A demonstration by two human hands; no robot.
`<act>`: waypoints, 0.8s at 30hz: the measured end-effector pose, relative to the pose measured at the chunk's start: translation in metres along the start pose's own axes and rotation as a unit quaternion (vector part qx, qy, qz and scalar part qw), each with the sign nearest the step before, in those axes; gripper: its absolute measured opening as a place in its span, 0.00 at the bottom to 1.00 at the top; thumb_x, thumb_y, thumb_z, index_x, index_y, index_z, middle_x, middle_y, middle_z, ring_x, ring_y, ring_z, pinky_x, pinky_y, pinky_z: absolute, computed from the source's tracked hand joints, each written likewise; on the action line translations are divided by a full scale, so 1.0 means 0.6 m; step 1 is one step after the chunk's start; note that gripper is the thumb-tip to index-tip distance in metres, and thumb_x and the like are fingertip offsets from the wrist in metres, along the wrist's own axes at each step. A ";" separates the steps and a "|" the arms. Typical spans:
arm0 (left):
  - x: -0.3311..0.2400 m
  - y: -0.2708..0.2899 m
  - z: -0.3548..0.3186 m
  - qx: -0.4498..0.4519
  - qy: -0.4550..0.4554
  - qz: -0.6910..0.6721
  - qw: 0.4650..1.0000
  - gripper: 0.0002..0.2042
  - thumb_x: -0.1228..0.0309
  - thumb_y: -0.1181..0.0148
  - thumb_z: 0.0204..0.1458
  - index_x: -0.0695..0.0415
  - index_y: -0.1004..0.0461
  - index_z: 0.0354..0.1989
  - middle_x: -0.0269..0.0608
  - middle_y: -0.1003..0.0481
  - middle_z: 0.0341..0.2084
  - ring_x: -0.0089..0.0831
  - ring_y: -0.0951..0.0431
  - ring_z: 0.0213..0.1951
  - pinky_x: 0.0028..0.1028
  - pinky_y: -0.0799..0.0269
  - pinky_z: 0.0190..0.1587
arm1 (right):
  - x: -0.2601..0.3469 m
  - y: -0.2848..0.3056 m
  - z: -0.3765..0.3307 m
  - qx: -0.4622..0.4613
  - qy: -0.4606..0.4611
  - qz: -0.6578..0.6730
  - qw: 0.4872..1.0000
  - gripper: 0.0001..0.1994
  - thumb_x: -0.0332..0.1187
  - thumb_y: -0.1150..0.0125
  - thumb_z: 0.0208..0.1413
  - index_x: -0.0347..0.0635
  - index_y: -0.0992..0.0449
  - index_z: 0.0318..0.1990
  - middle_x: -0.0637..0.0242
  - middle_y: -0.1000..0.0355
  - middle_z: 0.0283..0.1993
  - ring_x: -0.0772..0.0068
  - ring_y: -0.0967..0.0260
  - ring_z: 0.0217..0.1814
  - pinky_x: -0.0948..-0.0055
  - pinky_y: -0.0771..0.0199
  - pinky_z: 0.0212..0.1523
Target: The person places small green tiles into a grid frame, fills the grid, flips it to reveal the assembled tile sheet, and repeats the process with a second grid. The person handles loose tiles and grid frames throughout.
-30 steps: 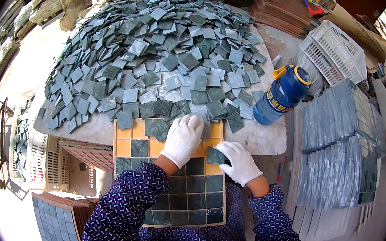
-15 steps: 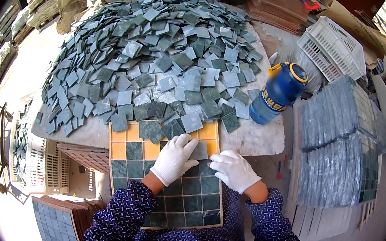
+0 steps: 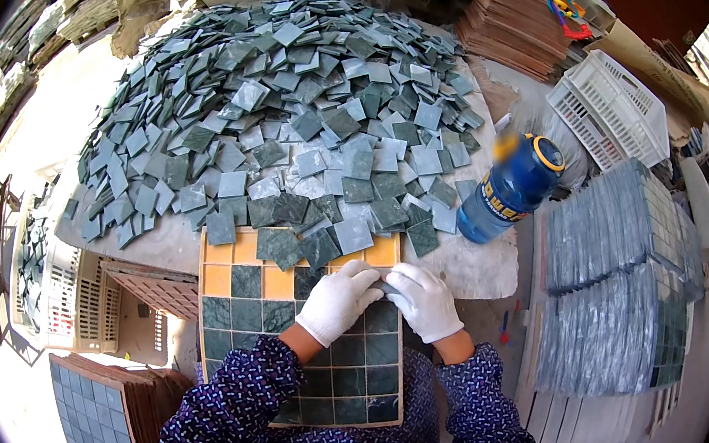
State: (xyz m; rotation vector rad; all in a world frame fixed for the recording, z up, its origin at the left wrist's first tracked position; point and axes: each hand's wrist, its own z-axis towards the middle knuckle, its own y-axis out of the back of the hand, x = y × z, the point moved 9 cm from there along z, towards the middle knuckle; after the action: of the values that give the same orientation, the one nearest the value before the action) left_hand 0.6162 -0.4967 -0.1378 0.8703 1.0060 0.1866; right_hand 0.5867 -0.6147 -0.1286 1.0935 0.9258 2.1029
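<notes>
My left hand and my right hand, both in white knit gloves, meet above a square grid tray. Between their closed fingertips is a small grey stone tile, seen almost edge-on and partly hidden by the gloves. Dark green square tiles fill the tray's nearer rows. Orange-yellow cells show along its far side, some overlapped by loose tiles from the heap. The tray's near edge lies close to my body, and my left sleeve covers its lower left part.
A large heap of green-grey tiles spreads over the pale table. A blue bottle stands at the table's right. Wrapped tile stacks and a white crate are farther right. Tiled boards stand at lower left.
The grey tile lay flat on the tray beside my left fingers; now it is tipped up between both hands. My right hand has moved left and slightly up to meet the left.
</notes>
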 end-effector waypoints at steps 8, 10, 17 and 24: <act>0.019 0.102 0.022 -0.165 0.018 0.164 0.973 0.22 0.67 0.34 0.41 0.57 0.30 0.47 0.42 0.31 0.47 0.44 0.32 0.50 0.38 0.33 0.51 | -0.044 -0.015 0.045 0.011 -0.108 0.038 0.993 0.11 0.32 0.39 0.50 0.47 0.24 0.43 0.61 0.30 0.45 0.54 0.28 0.42 0.61 0.27 0.41; 0.026 0.089 0.040 -0.145 0.025 0.187 0.971 0.23 0.66 0.33 0.39 0.57 0.30 0.46 0.43 0.31 0.47 0.43 0.32 0.50 0.38 0.34 0.51 | -0.044 -0.027 0.040 0.056 -0.112 0.010 0.992 0.11 0.34 0.38 0.50 0.47 0.24 0.42 0.61 0.31 0.46 0.55 0.28 0.43 0.61 0.27 0.43; 0.025 0.094 0.043 -0.137 0.002 0.193 0.972 0.26 0.65 0.31 0.36 0.57 0.30 0.46 0.42 0.32 0.44 0.43 0.32 0.49 0.38 0.35 0.51 | -0.042 -0.029 0.069 0.144 -0.107 -0.020 0.984 0.15 0.32 0.41 0.52 0.46 0.26 0.48 0.60 0.29 0.50 0.55 0.29 0.48 0.61 0.27 0.47; 0.022 0.056 -0.037 -0.006 0.039 0.136 0.990 0.28 0.64 0.32 0.39 0.58 0.31 0.51 0.43 0.32 0.44 0.44 0.30 0.45 0.38 0.31 0.48 | -0.072 0.014 0.142 -0.045 -0.080 -0.042 0.995 0.23 0.32 0.40 0.51 0.45 0.31 0.57 0.57 0.33 0.57 0.52 0.33 0.55 0.63 0.31 0.55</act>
State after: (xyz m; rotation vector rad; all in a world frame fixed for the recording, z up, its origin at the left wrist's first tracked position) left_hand 0.6137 -0.4558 -0.1279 0.9938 0.9537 0.4614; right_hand 0.6791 -0.6258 -0.1049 1.1371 0.7795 1.9390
